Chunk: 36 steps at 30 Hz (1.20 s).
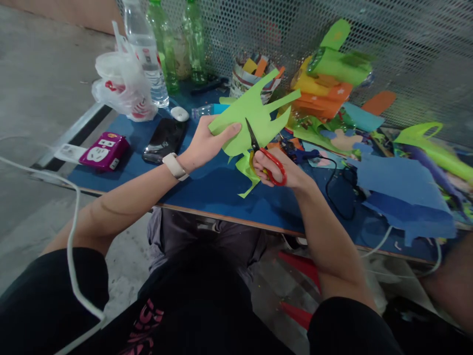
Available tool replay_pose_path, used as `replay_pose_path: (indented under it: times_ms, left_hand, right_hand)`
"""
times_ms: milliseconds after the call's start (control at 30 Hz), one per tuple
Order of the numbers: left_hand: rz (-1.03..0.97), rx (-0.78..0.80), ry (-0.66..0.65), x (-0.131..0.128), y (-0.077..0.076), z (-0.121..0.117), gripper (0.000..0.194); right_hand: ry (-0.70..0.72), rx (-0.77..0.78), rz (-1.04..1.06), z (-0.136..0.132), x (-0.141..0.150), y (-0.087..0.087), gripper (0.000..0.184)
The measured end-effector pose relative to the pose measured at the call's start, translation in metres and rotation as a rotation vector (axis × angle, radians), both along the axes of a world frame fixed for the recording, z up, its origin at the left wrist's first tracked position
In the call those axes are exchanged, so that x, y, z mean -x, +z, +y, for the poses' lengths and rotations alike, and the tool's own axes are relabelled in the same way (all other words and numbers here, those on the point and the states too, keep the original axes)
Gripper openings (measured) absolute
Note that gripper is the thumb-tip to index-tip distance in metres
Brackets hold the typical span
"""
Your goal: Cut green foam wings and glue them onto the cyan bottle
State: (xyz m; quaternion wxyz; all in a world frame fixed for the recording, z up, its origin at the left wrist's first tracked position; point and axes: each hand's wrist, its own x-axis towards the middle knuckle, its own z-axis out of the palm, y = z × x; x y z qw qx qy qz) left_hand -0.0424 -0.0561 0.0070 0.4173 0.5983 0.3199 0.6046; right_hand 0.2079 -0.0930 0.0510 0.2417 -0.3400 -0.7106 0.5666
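A light green sheet of paper [246, 106], cut into a shape with several long prongs, is held up over the blue table [216, 185]. My left hand [209, 143] pinches its left side, thumb on top and fingers hidden beneath. In my right hand [275, 165] are scissors [275, 170] with red handles and dark blades. The one visible blade lies across the face of the paper, pointing up and left; where the other blade sits I cannot tell. Below the sheet, a curled green paper scrap [248, 180] hangs near my right hand.
Left of my hands are a black phone [164, 140], a white earbud case [180, 114], a purple power adapter [105, 150] and a bagged cup [125, 88]. Bottles [146, 54] stand behind. Blue paper sheets [402, 180] and coloured paper crafts [328, 84] crowd the right. A white cable [76, 222] crosses my left arm.
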Motion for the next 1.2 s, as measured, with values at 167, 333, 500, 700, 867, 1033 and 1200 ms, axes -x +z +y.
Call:
replay_pose_path:
  times_ms: [167, 333, 500, 700, 867, 1033, 1200]
  left_hand:
    - [0.001, 0.05, -0.034, 0.0016, 0.0013, -0.0011, 0.061]
    - [0.007, 0.045, -0.045, 0.002, -0.0005, 0.0007, 0.062]
    - [0.018, 0.024, -0.037, -0.0015, -0.0017, -0.0006, 0.067]
    - [0.088, -0.048, -0.059, -0.0019, 0.0014, -0.0019, 0.073]
    - [0.082, -0.027, -0.069, 0.0022, -0.0013, 0.0026, 0.069]
    - [0.127, -0.012, -0.109, 0.0046, -0.0027, 0.003, 0.062]
    - [0.153, -0.014, -0.103, 0.0061, -0.003, 0.0029, 0.067]
  right_hand:
    - [0.002, -0.003, -0.012, -0.0011, 0.0009, 0.0026, 0.08]
    - [0.005, -0.044, -0.06, -0.0015, -0.001, 0.0043, 0.079]
    - [-0.016, -0.002, -0.023, -0.0003, -0.001, 0.0007, 0.08]
    - [-0.014, -0.022, -0.042, -0.0015, 0.0011, 0.0005, 0.078]
    - [-0.016, -0.032, -0.046, -0.0022, 0.0001, 0.003, 0.077]
    - [-0.016, -0.022, -0.018, -0.0015, 0.0005, 0.0034, 0.078]
    - [-0.035, -0.026, -0.052, -0.0002, 0.002, 0.0014, 0.081]
